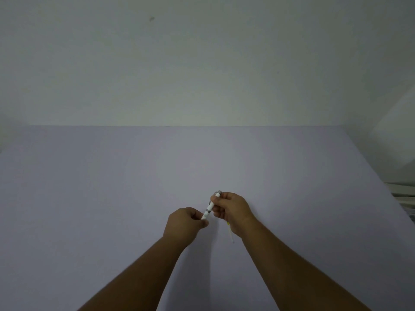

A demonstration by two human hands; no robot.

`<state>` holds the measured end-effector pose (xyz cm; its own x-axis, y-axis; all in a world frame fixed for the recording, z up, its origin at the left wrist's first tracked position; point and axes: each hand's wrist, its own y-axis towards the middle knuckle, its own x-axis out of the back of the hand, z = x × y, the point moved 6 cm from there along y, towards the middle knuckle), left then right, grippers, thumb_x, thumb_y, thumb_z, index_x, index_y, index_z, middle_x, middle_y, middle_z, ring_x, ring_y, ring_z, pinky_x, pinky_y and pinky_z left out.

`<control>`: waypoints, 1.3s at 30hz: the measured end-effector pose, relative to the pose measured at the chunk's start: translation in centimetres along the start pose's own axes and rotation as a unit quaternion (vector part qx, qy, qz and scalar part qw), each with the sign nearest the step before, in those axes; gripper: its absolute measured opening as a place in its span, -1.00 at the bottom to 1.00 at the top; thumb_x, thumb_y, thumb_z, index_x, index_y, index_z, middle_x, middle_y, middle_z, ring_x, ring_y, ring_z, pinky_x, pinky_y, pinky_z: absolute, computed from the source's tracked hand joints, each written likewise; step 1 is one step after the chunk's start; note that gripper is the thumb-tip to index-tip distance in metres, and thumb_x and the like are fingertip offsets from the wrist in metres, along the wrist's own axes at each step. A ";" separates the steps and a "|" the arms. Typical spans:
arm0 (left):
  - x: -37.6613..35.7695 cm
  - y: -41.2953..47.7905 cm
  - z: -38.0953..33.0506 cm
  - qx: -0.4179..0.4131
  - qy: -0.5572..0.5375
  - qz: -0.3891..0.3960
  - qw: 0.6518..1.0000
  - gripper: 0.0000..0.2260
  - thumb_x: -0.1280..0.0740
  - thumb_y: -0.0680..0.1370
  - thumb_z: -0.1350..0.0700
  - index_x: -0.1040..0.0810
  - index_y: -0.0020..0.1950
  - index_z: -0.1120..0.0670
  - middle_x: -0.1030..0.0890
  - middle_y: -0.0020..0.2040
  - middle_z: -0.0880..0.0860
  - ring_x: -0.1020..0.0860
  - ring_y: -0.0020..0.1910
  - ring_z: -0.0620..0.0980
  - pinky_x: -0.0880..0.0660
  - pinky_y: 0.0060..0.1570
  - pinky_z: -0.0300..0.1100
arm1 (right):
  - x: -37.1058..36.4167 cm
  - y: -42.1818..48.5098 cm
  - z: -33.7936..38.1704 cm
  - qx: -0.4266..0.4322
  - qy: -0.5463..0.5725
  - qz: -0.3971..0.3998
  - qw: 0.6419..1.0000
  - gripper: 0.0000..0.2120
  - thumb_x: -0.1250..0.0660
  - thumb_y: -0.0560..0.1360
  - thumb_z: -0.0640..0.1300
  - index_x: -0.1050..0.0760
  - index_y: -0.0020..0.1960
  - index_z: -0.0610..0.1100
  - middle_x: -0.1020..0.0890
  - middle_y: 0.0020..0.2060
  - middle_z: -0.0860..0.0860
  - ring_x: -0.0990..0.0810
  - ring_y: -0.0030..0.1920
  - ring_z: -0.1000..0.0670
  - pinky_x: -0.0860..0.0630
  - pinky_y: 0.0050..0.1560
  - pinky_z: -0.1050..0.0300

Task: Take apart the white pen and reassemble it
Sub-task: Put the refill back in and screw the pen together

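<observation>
The white pen [209,206] is held slanted above the pale table [112,187], its metal-tipped end up and to the right. My right hand [233,209] pinches the upper part of the barrel. My left hand [186,223] grips the lower end, which is hidden among its fingers. A silver ring shows on the barrel between the two hands. A thin pale refill [230,234] with a yellowish end sticks out below my right hand; I cannot tell if it lies on the table or is held.
A plain wall rises behind the table's far edge. At the far right, beyond the table's edge, some white slatted objects [404,194] show partly.
</observation>
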<state>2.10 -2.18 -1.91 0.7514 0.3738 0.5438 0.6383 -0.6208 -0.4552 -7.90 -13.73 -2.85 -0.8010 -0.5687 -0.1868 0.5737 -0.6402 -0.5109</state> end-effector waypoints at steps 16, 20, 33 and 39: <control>-0.9 0.2 -0.8 -0.024 0.024 -0.027 0.999 -0.93 -0.46 0.39 0.06 -0.62 -0.18 0.01 -0.57 -0.35 -0.07 -0.52 -0.37 -0.08 -0.57 -0.23 -0.11 | 0.6 0.0 0.3 0.000 -0.017 0.008 1.000 -0.89 -0.40 0.44 -0.23 -0.59 -0.11 -0.29 -0.65 -0.29 -0.12 -0.60 -0.30 0.00 -0.60 -0.22 0.16; -1.2 0.4 -0.6 -0.025 0.022 -0.030 0.999 -0.94 -0.46 0.40 0.05 -0.61 -0.20 -0.01 -0.57 -0.36 -0.08 -0.52 -0.37 -0.09 -0.57 -0.23 -0.12 | 0.8 0.2 0.2 0.004 -0.031 -0.003 1.000 -0.90 -0.41 0.44 -0.21 -0.60 -0.13 -0.26 -0.67 -0.31 -0.10 -0.63 -0.31 0.02 -0.60 -0.20 0.16; -3.6 2.2 1.7 0.048 -0.012 -0.018 0.999 -0.85 -0.47 0.38 0.00 -0.61 -0.13 0.01 -0.56 -0.32 -0.10 -0.52 -0.35 -0.14 -0.42 -0.42 -0.28 | 4.0 0.7 -1.9 -0.002 -0.446 -0.140 0.884 -0.83 -0.23 0.50 -0.18 -0.53 0.04 -0.18 -0.64 -0.02 -0.12 -0.57 -0.08 -0.08 -0.42 -0.18 0.18; -4.7 2.5 2.6 0.055 -0.018 -0.036 0.998 -0.75 -0.50 0.37 0.04 -0.54 -0.03 0.03 -0.55 -0.21 -0.05 -0.51 -0.29 -0.12 -0.38 -0.43 -0.33 | 3.9 0.3 -4.1 -0.010 -0.476 -0.129 0.870 -0.78 -0.24 0.43 -0.28 -0.49 0.07 -0.18 -0.61 0.02 -0.14 -0.60 -0.02 -0.12 -0.44 -0.19 0.19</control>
<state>0.65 -3.73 -7.41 0.7074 0.4403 0.5529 0.7035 -0.5136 -0.4912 -11.59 -14.03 -7.20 -0.3932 -0.5835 0.7106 0.3842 -0.8064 -0.4496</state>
